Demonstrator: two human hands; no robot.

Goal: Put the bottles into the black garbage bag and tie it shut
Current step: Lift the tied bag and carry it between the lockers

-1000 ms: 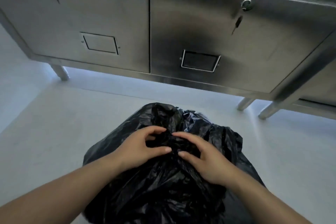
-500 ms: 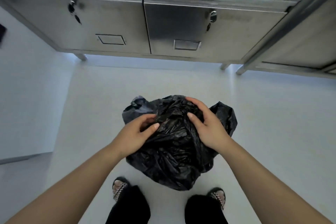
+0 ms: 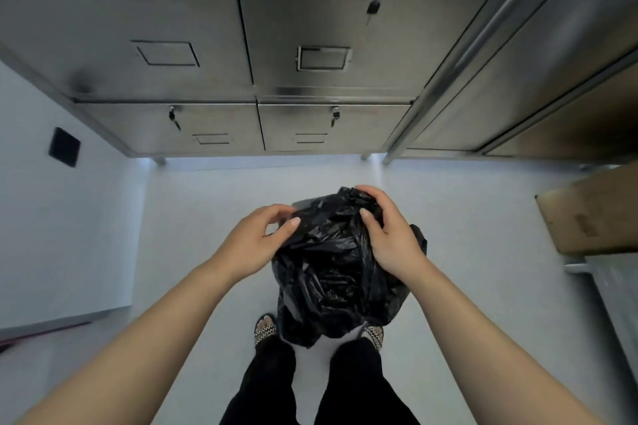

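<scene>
A bulging black garbage bag [image 3: 335, 279] hangs in front of me above the pale floor, its top bunched together. My left hand [image 3: 255, 238] pinches the gathered plastic at the bag's upper left between thumb and fingers. My right hand [image 3: 386, 228] is curled over the top right of the bunched plastic and grips it. No bottles show; whatever the bag holds is hidden by the plastic.
Steel lockers [image 3: 241, 45] with keys in their locks stand ahead on short legs. A cardboard box [image 3: 590, 214] sits on a metal surface at the right. My feet in sandals [image 3: 266, 331] are directly under the bag. A white wall [image 3: 65, 217] is at the left.
I have stood up and the view has pulled back from the floor. The bag has lifted with both hands, which still hold its gathered top.
</scene>
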